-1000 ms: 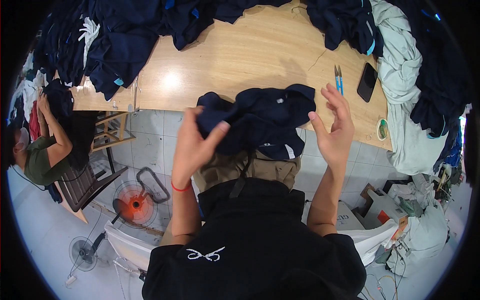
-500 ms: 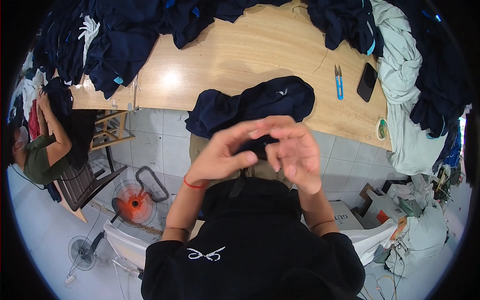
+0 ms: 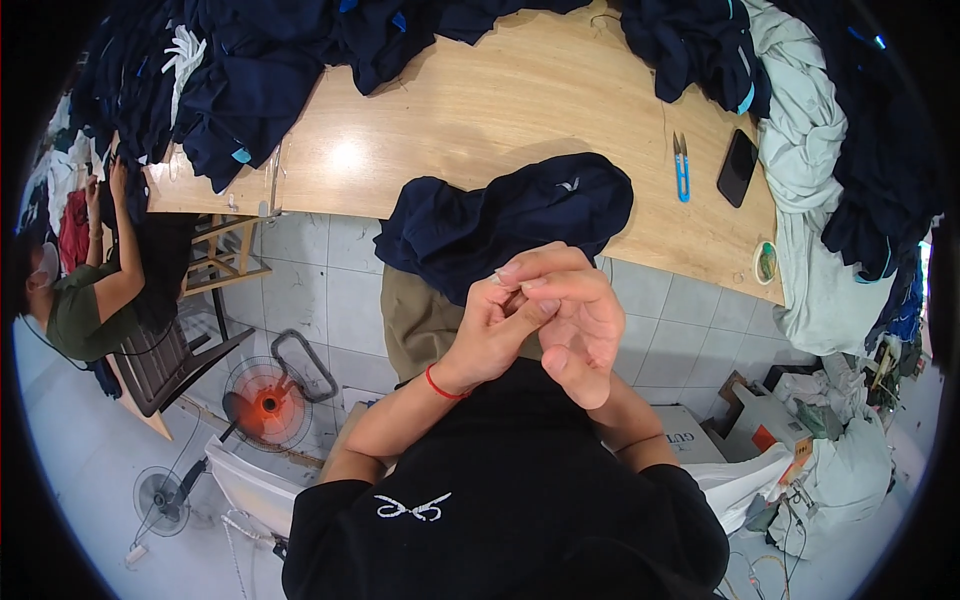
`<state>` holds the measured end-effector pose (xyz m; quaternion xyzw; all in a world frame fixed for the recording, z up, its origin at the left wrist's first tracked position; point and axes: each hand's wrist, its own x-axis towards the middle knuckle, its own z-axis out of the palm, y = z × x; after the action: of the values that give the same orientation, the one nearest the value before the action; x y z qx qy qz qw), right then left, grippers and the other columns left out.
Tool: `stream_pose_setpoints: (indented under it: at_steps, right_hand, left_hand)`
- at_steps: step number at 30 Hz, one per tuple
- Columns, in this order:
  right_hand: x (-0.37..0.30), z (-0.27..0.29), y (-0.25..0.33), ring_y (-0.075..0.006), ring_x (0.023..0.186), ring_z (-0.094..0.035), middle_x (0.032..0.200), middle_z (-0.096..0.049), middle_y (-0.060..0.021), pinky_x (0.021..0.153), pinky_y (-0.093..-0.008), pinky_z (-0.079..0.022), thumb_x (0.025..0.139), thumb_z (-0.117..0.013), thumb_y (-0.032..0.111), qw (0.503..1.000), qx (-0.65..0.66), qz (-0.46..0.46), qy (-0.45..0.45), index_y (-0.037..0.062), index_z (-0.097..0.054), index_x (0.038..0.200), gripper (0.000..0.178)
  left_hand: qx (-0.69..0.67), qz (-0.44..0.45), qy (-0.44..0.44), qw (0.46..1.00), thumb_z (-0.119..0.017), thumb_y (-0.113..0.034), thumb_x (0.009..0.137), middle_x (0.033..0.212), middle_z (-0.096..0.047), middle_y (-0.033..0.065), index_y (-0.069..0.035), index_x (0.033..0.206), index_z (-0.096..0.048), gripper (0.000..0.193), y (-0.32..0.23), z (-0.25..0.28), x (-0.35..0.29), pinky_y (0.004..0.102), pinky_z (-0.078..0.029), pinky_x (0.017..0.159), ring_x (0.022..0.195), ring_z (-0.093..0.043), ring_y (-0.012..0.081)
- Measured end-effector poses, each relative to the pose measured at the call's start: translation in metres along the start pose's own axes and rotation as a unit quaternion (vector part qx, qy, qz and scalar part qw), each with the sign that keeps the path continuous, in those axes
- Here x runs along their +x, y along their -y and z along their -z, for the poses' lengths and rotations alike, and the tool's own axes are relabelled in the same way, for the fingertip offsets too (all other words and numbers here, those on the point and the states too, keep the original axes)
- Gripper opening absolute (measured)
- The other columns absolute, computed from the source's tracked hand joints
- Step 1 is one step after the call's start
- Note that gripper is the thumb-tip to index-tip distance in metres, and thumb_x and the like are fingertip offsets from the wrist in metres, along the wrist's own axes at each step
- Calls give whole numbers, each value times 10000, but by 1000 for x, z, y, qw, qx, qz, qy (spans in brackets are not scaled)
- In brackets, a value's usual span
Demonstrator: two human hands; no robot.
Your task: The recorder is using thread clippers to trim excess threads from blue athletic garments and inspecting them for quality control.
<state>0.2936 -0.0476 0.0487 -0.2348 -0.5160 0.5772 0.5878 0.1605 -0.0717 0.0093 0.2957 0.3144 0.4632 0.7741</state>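
Note:
My left hand (image 3: 490, 330), with a red cord round its wrist, meets my right hand (image 3: 588, 318) above my lap. The left fingers are closed, and the left thumb reaches across to the right fingers; anything small between them is hidden. My right hand is cupped, its fingers bent over the left fingertips and its thumb apart. Just beyond the hands, a crumpled navy garment (image 3: 480, 220) with a small pale emblem lies over the near table edge. Neither hand touches it. Blue-handled thread snips (image 3: 682, 170) rest on the table to the right.
Navy garments (image 3: 240, 90) are heaped along the far and left sides of the wooden table (image 3: 480, 110). A black phone (image 3: 738, 168) and a small round item (image 3: 765, 262) lie at the right, beside pale cloth (image 3: 800, 140). At left, a co-worker (image 3: 90, 290) handles cloth near fans (image 3: 265, 400).
My hands have drawn together and nearer my body; the left fingers now touch the right ones. The co-worker's hands have risen. The navy garment stays put.

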Motion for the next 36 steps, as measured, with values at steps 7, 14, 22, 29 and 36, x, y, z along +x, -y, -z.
stream_pose_setpoints:
  at_steps: [7, 14, 22, 29, 36]
  right_hand:
    - [3, 0, 2, -369, 1219, -625, 1330, -624, -254, 1006, -469, -535, 987, -732, 314, 999, 45, 12, 13, -15, -555, 1373, 537]
    - [8, -7, 16, -560, 1335, -619, 1503, -455, -465, 762, -323, -587, 989, -720, 295, 940, 327, -73, 69, -39, -290, 1592, 813]
    - [19, -1, 21, -438, 946, -808, 1339, -588, -473, 487, -222, -572, 1083, -618, 388, 929, 363, -66, 37, -149, -288, 1512, 762]
    - [17, 4, 19, -442, 1058, -782, 1298, -608, -413, 501, -263, -575, 1080, -599, 359, 928, 351, -105, 62, -139, -386, 1450, 656]
    - [12, 4, -2, -252, 942, -614, 1463, -512, -340, 960, -434, -463, 992, -695, 432, 948, 315, -23, 41, 17, -434, 1533, 730]
  left_hand:
    - [-49, -11, -2, 999, -697, -156, 1079, 1158, -686, 11, -9, 1230, -694, 210, -9, 1, -4, 280, -503, 976, 1143, -609, 89]
    - [-172, 85, 120, 974, -767, -600, 936, 1258, -720, 146, -51, 1533, -547, 840, -8, -8, -6, 431, -605, 1041, 1239, -690, 270]
    - [14, 227, 165, 960, -752, -497, 900, 1228, -717, 180, -25, 1471, -574, 761, 5, 3, -10, 364, -663, 862, 1197, -708, 221]
    - [-104, 150, 146, 972, -648, -195, 1035, 1446, -618, 147, -19, 1518, -528, 529, 1, -11, -5, 350, -554, 1055, 1064, -709, 165]
    - [-268, 2, 38, 963, -717, -387, 1039, 1096, -584, -41, -169, 1134, -522, 308, 6, -18, -2, 371, -399, 1200, 1383, -515, 152]
